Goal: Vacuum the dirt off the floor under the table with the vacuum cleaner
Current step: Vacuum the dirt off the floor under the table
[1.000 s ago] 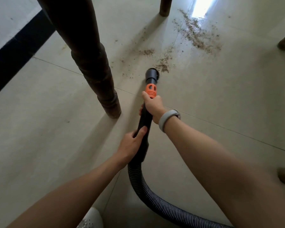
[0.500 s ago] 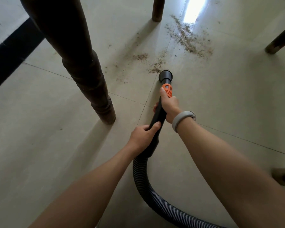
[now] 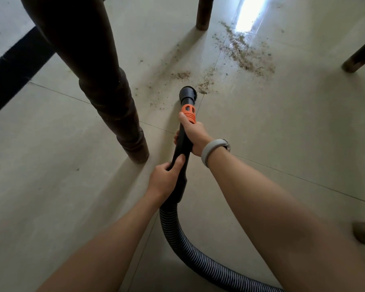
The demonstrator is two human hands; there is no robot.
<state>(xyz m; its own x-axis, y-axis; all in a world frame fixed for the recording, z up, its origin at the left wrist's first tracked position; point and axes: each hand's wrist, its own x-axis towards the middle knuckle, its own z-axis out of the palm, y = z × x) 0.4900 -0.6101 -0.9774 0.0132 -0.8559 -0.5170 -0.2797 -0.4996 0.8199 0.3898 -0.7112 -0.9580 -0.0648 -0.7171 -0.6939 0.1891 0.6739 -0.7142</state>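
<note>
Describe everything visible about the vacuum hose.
The vacuum hose is ribbed and grey-black, curving across the floor into a stiff black tube with an orange collar and a round black nozzle. The nozzle points down beside the dirt. The right hand grips behind the collar, the left hand farther back.

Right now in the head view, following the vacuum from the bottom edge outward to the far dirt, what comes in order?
Ribbed hose → left hand gripping the black tube → right hand with grey wristband → orange collar → black nozzle → near dirt patch → large dirt patch → far table leg.
</note>
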